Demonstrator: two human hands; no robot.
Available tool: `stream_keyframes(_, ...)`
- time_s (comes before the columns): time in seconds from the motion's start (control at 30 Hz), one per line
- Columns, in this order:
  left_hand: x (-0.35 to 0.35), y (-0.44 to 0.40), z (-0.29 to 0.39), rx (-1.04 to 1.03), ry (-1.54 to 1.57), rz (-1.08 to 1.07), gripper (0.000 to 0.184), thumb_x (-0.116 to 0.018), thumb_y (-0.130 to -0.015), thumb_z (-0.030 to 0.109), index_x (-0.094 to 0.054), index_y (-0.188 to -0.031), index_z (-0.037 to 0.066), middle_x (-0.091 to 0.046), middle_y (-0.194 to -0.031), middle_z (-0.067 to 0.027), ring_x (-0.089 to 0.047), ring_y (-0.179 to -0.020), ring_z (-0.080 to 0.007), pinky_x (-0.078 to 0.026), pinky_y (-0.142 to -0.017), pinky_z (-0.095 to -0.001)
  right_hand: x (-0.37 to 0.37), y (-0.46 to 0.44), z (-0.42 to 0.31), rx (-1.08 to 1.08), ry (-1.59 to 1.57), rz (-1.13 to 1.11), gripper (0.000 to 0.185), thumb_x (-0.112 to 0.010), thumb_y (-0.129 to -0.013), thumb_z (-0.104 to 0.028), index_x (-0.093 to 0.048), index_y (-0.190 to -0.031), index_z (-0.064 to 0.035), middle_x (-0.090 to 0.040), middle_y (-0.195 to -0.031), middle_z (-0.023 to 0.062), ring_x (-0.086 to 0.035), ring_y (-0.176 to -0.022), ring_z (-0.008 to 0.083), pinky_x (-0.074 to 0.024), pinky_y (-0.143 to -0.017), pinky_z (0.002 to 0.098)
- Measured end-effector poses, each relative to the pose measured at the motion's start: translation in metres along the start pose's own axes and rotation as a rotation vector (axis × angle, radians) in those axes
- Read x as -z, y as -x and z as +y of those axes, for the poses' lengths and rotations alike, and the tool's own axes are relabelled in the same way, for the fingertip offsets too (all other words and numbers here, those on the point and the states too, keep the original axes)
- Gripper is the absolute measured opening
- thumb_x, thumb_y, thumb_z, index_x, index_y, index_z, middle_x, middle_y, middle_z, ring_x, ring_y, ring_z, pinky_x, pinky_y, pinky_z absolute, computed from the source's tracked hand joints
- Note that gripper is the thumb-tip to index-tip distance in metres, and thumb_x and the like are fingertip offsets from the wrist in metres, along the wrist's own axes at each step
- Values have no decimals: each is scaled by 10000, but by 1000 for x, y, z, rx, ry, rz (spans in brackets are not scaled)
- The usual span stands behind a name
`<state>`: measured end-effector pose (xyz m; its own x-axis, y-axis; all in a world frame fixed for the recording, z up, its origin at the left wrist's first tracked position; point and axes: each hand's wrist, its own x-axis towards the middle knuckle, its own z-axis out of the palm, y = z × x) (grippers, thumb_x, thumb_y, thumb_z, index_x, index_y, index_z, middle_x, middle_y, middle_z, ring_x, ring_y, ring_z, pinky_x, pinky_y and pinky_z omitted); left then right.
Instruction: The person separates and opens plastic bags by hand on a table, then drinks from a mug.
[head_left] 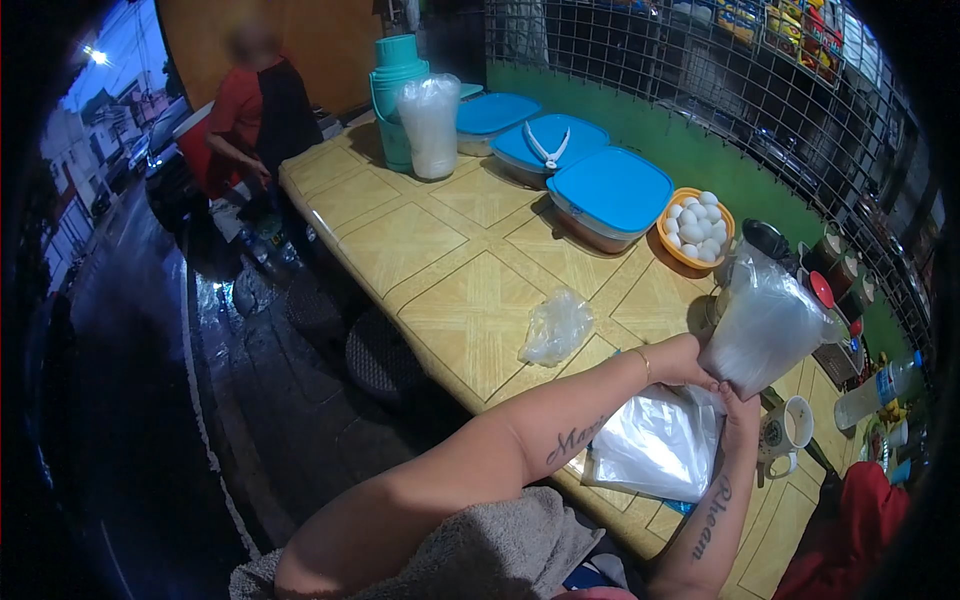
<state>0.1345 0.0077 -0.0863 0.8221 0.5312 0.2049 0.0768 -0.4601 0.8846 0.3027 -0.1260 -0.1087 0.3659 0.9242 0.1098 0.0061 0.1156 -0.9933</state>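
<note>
Both my hands meet at the right of the table, at the lower end of a container wrapped in clear plastic (762,325). My left hand (687,362) has its fingers wrapped against the container's lower left side. Just below, my right hand (738,408) grips its bottom edge, with some fingers hidden. A stack of clear plastic bags (655,445) lies flat under my wrists. One crumpled clear bag (558,327) rests on the tabletop to the left. A mug with a drink (785,430) stands to the right of my right hand.
On the tiled table (430,250) are an orange basket of eggs (697,232), blue-lidded tubs (610,190), white tongs (548,145), a teal jug (393,120) and a plastic-wrapped container (430,130). Bottles (880,390) stand right. A person (262,120) is beyond the far left end.
</note>
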Motion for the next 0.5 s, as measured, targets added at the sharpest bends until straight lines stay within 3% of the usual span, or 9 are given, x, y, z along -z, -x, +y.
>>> stream_keyframes(0.17, 6, 6, 14, 82, 27, -36, 820, -883, -656, 357, -516, -1282, -24, -683, -1042, -217, -664, -920, -300, -516, -841, -358, -2, 1, -3, -16, 4, 4, 758, -841, -753, -331, -478, -1309, 35, -581, -1244, 90, -539, -1135, 211, -383, -1004, 339)
stream_keyframes(0.27, -1, -8, -4, 237, -18, -110, 824, -889, -652, 339, -513, -1284, -34, -681, -1061, -211, -661, -945, -299, -513, -851, -352, 1, -1, 1, 9, 31, 31, 767, -848, -745, -327, -477, -1313, 31, -580, -1248, 91, -535, -1144, 217, -376, -1012, 343)
stream_keyframes(0.5, -9, -15, -24, 129, -25, -61, 838, -897, -642, 325, -511, -1283, -52, -668, -1098, -205, -656, -960, -283, -520, -830, -347, 4, -2, 5, -2, 16, 30, 763, -850, -746, -299, -470, -1319, 32, -581, -1247, 91, -539, -1139, 217, -381, -1008, 338)
